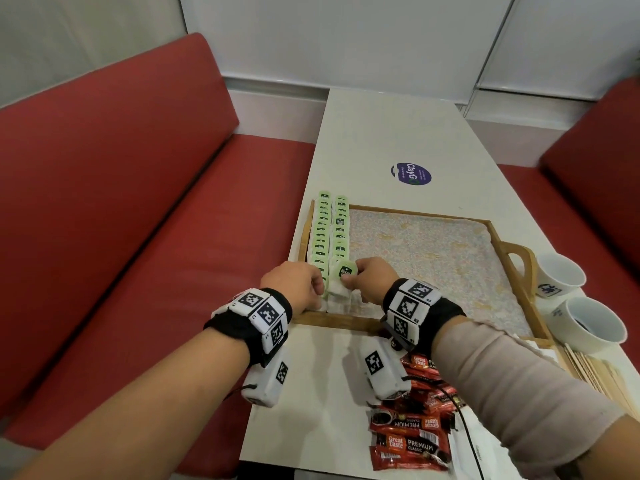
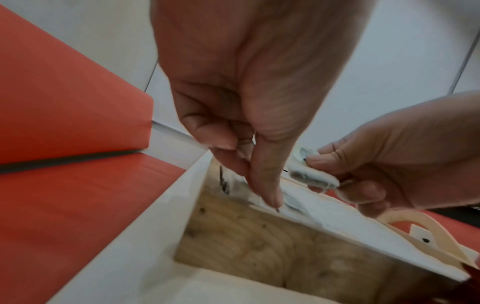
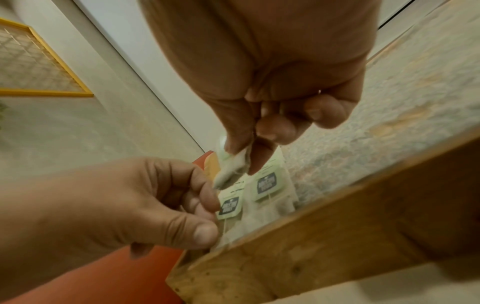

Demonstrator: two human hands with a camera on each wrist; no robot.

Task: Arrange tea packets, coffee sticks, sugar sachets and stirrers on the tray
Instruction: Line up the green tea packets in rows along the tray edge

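Note:
A wooden tray point(image 1: 415, 212) lined with a floral cloth point(image 1: 433, 258) lies on the white table. Two rows of green-tagged tea bags point(image 1: 329, 233) run along the tray's left side. Over the near end of the right row, my right hand point(image 1: 353, 273) pinches one tea bag point(image 1: 341, 287) between thumb and fingers. The right wrist view shows that bag point(image 3: 231, 172) hanging tilted above the rows point(image 3: 269, 183). My left hand point(image 1: 317, 287) is at the near end of the left row. Its fingers are curled and its thumb point(image 2: 270, 191) presses a bag there.
Red coffee sticks point(image 1: 408, 441) lie in a heap on the table in front of the tray, partly under my right forearm. Wooden stirrers point(image 1: 588, 368) and two white cups point(image 1: 561, 275) sit right of the tray. Red benches point(image 1: 121, 202) flank the table.

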